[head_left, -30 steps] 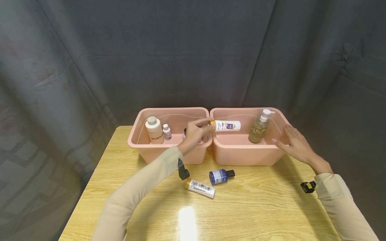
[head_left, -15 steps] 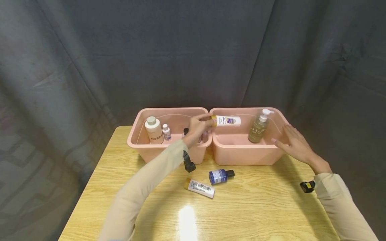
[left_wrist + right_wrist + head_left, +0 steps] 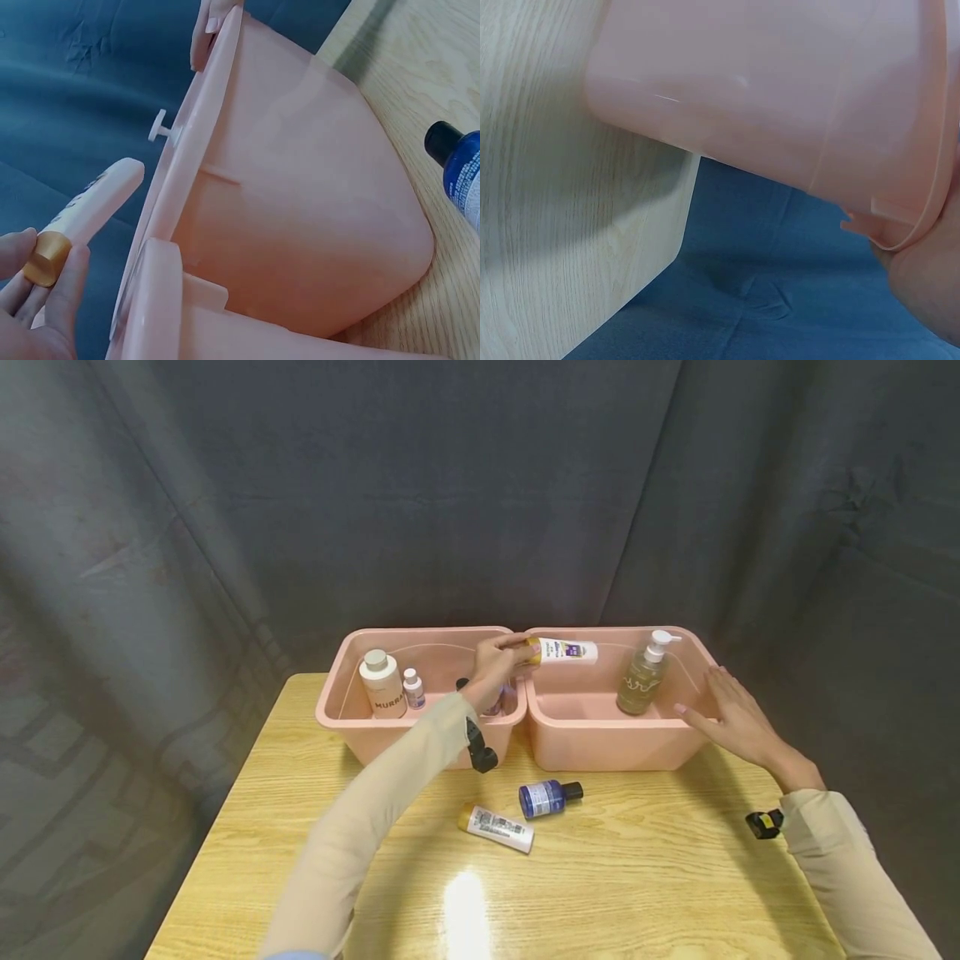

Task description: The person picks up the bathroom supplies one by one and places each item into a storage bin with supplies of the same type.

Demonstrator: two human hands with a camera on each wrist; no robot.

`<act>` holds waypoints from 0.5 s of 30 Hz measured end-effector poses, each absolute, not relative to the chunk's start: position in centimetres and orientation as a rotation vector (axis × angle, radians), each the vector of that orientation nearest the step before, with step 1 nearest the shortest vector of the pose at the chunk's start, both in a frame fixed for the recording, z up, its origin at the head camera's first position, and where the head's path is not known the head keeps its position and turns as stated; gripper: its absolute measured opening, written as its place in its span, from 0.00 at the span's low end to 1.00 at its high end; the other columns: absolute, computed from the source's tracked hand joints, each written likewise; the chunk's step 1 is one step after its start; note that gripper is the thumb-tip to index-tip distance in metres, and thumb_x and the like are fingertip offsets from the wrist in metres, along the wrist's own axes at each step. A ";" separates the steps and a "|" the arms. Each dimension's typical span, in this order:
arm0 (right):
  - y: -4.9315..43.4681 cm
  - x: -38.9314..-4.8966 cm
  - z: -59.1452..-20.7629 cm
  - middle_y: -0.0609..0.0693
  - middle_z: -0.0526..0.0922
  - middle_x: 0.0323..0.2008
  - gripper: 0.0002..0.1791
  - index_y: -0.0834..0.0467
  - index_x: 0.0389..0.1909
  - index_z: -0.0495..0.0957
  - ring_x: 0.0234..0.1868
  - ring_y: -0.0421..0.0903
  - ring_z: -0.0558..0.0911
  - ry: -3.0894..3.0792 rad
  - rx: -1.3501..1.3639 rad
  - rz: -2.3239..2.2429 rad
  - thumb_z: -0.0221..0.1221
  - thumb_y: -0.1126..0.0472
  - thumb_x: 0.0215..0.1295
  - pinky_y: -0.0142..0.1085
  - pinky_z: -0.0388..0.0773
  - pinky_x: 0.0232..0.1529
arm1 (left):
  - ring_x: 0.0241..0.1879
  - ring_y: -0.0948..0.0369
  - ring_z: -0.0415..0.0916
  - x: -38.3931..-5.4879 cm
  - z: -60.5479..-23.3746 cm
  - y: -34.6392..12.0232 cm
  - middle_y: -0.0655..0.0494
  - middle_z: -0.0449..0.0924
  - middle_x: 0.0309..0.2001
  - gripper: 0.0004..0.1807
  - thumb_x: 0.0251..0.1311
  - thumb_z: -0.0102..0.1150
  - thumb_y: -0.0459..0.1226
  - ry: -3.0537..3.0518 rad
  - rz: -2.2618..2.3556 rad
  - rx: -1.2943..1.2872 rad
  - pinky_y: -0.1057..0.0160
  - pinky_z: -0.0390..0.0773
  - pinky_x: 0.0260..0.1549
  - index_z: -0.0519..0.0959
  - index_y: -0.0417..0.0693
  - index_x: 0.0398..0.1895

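My left hand (image 3: 497, 665) pinches a white bottle (image 3: 570, 650) by its gold cap. It lies sideways in the air over the back left part of the right pink bin (image 3: 607, 747), its white end towards the right. In the left wrist view, fingers and thumb close round the gold cap (image 3: 49, 259). My right hand (image 3: 738, 718) rests on the right rim of that bin, fingers extended along it and thumb over the front corner. Inside stands a green pump bottle (image 3: 641, 683) with a white pump head, near the right hand.
The left pink bin (image 3: 360, 739) holds a large white bottle (image 3: 384, 689), a small white bottle (image 3: 414, 692) and dark-capped items partly behind the left hand. On the wooden table (image 3: 637, 877) lie a blue bottle (image 3: 542, 799) and another gold-capped white bottle (image 3: 502, 829).
My left hand has moved back and slightly right, carrying the white bottle towards the far rim of the right bin. The right hand stays on the rim.
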State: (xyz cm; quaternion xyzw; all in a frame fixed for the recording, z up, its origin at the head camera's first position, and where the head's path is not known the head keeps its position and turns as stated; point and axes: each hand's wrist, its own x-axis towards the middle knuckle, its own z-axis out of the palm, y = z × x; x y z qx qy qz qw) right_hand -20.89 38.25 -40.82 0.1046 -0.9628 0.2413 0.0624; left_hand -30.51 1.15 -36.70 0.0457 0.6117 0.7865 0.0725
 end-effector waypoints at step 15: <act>38.2 -20.9 -40.8 0.73 0.35 0.75 0.52 0.75 0.74 0.38 0.76 0.65 0.33 -2.914 0.300 0.687 0.55 0.43 0.71 0.62 0.31 0.71 | 0.38 0.53 0.85 -31.7 -37.3 2.1 0.41 0.81 0.47 0.24 0.58 0.66 0.26 1.833 2.390 0.026 0.60 0.84 0.39 0.77 0.32 0.59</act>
